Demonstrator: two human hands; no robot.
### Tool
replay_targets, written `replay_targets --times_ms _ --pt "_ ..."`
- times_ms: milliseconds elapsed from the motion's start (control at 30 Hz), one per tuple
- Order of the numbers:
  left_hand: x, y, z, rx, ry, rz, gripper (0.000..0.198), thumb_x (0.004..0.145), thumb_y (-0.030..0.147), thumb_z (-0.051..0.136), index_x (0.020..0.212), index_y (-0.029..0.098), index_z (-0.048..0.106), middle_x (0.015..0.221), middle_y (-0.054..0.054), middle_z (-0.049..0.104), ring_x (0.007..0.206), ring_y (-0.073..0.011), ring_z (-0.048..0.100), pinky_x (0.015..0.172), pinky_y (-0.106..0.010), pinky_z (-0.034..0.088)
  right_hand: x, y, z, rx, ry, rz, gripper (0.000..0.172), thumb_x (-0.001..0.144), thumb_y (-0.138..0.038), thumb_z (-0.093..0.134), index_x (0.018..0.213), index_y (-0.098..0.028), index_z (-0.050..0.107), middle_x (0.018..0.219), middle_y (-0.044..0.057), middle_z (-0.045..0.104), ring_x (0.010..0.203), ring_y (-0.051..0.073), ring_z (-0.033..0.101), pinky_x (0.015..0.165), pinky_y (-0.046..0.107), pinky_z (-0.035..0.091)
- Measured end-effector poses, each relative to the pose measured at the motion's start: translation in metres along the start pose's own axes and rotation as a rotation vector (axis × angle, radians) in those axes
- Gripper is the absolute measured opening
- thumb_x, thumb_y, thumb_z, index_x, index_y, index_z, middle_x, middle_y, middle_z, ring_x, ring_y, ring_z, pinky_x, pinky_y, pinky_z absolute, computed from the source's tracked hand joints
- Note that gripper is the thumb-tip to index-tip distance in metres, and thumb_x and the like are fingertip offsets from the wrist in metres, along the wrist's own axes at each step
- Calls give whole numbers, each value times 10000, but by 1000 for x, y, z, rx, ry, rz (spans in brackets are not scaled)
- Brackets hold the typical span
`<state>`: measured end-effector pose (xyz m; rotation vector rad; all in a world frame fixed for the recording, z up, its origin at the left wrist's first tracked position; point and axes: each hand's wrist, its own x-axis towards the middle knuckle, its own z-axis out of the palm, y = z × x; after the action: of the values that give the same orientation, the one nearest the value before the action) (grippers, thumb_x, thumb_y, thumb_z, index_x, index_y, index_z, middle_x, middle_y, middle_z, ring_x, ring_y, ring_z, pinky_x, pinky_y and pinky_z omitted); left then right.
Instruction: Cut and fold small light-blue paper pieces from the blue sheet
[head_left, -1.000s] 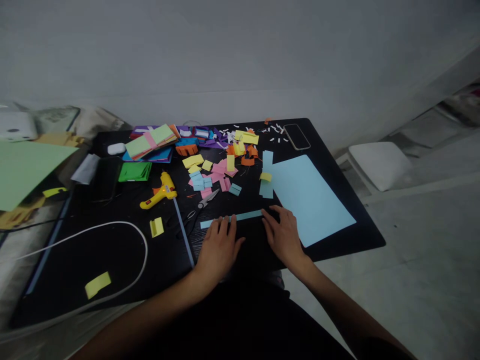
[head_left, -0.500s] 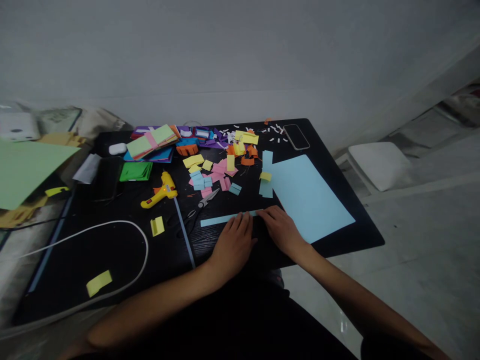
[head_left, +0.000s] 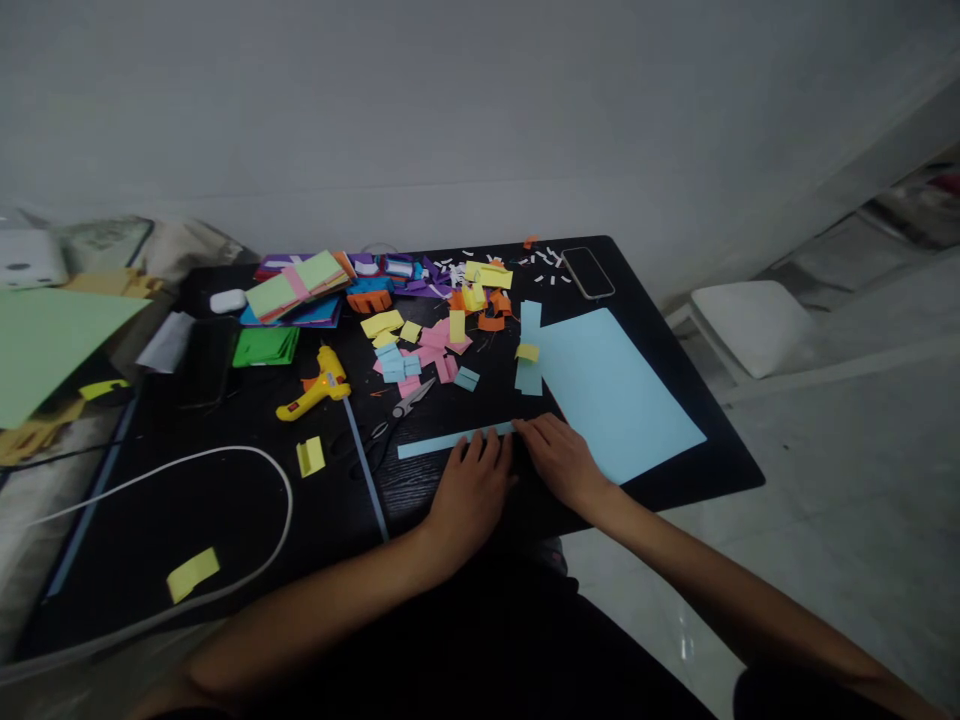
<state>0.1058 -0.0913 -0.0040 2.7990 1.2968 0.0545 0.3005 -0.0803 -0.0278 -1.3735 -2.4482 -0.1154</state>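
Observation:
A narrow light-blue paper strip lies on the black table in front of me. My left hand rests on the table, its fingers slightly spread and their tips on the strip's lower edge. At the strip's right end, my right hand has thumb and fingers closed on the paper; the fingertips hide that end. Right beside this hand lies a large light-blue sheet. Scissors with dark handles lie left of the strip, blades partly apart.
A yellow glue gun lies at left, near a white cable. Folded pink, blue, yellow and orange paper pieces are scattered mid-table. Behind are stacked coloured papers and a phone. A white stool stands at right.
The view has shifted slightly, so the table appears a little further left. My left fingertips have slid slightly down, baring more of the strip. My right hand stays at its end.

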Motion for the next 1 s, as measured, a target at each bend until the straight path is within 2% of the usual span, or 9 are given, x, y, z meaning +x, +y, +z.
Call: replay_targets --times_ms 267,467,633,1000 --pt "-1 1 2 54 26 28 507 1041 318 481 1476 61 523 1457 -198 583 1302 -344 550 1049 -478 482 3 7 -8 12 -74 -43 369 1004 -64 435 1345 -74 577 944 135 675 897 270 588 767 389 531" --pt "-1 2 2 68 27 34 510 1051 319 452 1488 63 511 1457 -197 579 1275 -335 553 1000 -462 498 7 5 -7 -25 -71 -56 341 992 -44 440 1293 -45 602 942 138 651 871 270 557 764 388 519" --pt "-1 2 3 69 32 38 529 1045 316 468 1504 55 487 1459 -201 570 1277 -335 544 1002 -469 490 4 1 -4 -22 -83 -36 292 994 -57 470 1216 -88 658 943 125 637 873 260 554 763 371 526" --pt "-3 3 5 65 32 31 504 1051 315 462 1503 96 500 1474 -189 563 1306 -314 537 1033 -452 469 -8 -14 -2 26 -61 57 370 930 -23 520 1277 -78 637 1043 157 660 949 274 572 823 409 537"
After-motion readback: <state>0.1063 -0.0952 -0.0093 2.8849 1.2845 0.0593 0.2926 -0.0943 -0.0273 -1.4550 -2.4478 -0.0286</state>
